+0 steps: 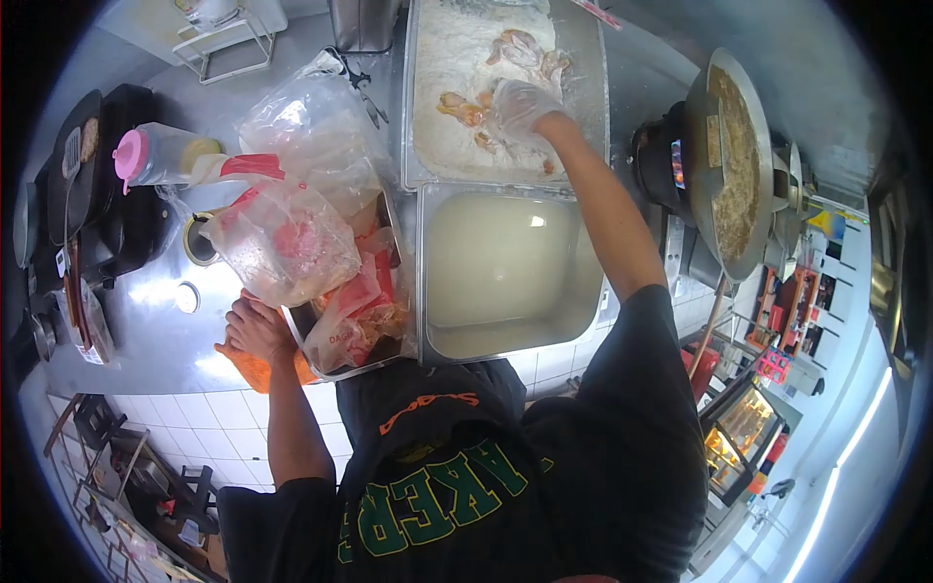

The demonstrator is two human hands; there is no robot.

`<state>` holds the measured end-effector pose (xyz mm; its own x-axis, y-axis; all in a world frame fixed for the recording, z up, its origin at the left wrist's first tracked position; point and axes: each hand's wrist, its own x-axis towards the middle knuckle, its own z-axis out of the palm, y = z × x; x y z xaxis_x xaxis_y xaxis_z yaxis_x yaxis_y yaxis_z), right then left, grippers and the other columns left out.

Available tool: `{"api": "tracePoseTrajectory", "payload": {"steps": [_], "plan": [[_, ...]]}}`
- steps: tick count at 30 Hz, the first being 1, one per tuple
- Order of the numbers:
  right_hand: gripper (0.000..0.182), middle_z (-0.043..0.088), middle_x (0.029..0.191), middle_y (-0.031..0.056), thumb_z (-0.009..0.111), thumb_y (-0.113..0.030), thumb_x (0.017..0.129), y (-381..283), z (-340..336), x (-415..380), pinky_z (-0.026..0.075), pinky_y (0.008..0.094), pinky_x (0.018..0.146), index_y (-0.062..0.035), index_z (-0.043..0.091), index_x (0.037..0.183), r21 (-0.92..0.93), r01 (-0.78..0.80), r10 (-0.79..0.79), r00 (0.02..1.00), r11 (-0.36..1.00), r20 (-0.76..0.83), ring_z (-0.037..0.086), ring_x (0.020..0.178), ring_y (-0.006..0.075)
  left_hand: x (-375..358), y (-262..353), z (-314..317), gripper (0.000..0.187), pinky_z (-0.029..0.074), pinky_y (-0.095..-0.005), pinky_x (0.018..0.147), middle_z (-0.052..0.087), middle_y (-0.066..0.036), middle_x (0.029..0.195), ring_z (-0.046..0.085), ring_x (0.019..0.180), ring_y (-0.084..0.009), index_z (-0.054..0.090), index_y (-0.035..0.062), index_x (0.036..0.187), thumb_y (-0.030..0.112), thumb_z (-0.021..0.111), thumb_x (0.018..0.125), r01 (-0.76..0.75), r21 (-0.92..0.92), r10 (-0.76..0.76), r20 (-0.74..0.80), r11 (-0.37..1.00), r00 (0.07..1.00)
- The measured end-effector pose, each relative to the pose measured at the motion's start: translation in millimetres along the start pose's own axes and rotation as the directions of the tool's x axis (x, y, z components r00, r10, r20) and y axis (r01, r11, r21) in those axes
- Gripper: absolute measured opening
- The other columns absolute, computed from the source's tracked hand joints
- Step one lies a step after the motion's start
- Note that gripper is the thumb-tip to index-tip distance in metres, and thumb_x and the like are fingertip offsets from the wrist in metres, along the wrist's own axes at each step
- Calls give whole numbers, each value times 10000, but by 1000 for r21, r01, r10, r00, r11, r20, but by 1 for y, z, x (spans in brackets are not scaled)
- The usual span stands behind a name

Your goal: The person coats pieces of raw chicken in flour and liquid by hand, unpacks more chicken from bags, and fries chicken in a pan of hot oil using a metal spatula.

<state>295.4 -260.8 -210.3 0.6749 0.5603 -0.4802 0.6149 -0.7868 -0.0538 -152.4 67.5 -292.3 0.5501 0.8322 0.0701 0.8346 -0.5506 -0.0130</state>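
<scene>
My right hand (525, 109), in a clear plastic glove, is down in a tray of white flour (457, 49). Its fingers curl over the end of a chicken piece (462, 109), and the fingertips are partly hidden. Another floured chicken piece (517, 49) lies just beyond this hand. My bare left hand (260, 328) is closed over an orange cloth (248, 367) on the metal counter. Beside it, a metal tray (369, 367) holds plastic bags with red print (364, 316). A cloudy plastic bag (292, 248) lies over that tray's left side.
A steel basin of pale liquid (510, 272) stands nearest my body. To the right is a large wok of oil (734, 165). On the left are a pink-capped bottle (165, 154), an open can (201, 239), a small white lid (188, 297) and a dark pan (83, 160) with a spatula.
</scene>
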Motion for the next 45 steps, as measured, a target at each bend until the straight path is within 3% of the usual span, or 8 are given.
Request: {"api": "tracePoseTrajectory", "payload": {"steps": [21,24,26,33,36,38,41,45], "plan": [[234,635,1084,176,528,-122,884,16,-22,23,483,396,918,-57,651,1072,-107,460,-472,852,882,-228,582,1040,336,0,1,-4,318,337,-497,905,513,-145,1015,487,972,-354,542,57,1002,346,415,959,1,-53,0,16,999,1000],[240,617,1139,157,556,-169,893,8,-48,16,444,382,998,-58,651,1084,-216,422,-469,844,880,-261,542,1134,319,0,3,-8,319,336,-493,906,517,-146,1011,486,973,-350,540,56,1002,347,416,962,-2,-40,3,16,999,1000],[297,614,1209,139,572,-214,902,-33,-85,-15,433,379,1025,-68,648,1149,305,95,-28,976,947,-218,547,1154,305,0,2,-7,321,335,-493,907,517,-145,1008,486,974,-350,540,57,1002,350,415,962,-2,-32,3,17,999,1000],[388,645,1165,147,581,-328,920,6,-30,52,455,339,968,-31,645,1160,274,272,-180,931,922,-318,600,1094,265,1,1,-4,319,329,-490,908,514,-140,998,483,976,-348,541,62,1005,351,413,961,7,-38,-6,30,999,1000],[321,658,1142,144,574,-277,914,21,-28,58,461,341,933,-34,659,1105,80,301,-266,917,950,-299,616,1057,270,1,3,-8,322,328,-493,907,516,-138,1000,485,982,-349,541,64,1004,354,409,962,11,-47,-9,35,999,999],[238,679,1060,138,553,-219,904,21,-37,52,463,357,913,-40,668,1009,-566,248,-315,949,786,-20,627,1003,282,0,1,-7,321,328,-495,907,515,-139,999,485,984,-351,541,65,1002,354,406,963,11,-44,-10,29,999,1000],[210,696,949,169,534,-172,871,-3,-38,17,480,402,883,-37,695,885,149,388,-383,922,910,-59,630,912,342,1,0,-3,323,327,-496,906,513,-140,995,485,984,-355,538,67,996,357,401,962,-10,-40,10,10,999,1000],[197,690,962,171,538,-157,866,-32,2,9,483,436,872,-37,680,931,-44,181,-186,969,982,-162,626,917,353,1,0,2,328,325,-508,909,507,-147,980,491,984,-362,533,66,982,366,400,956,18,-1,-18,27,1000,999]]}}
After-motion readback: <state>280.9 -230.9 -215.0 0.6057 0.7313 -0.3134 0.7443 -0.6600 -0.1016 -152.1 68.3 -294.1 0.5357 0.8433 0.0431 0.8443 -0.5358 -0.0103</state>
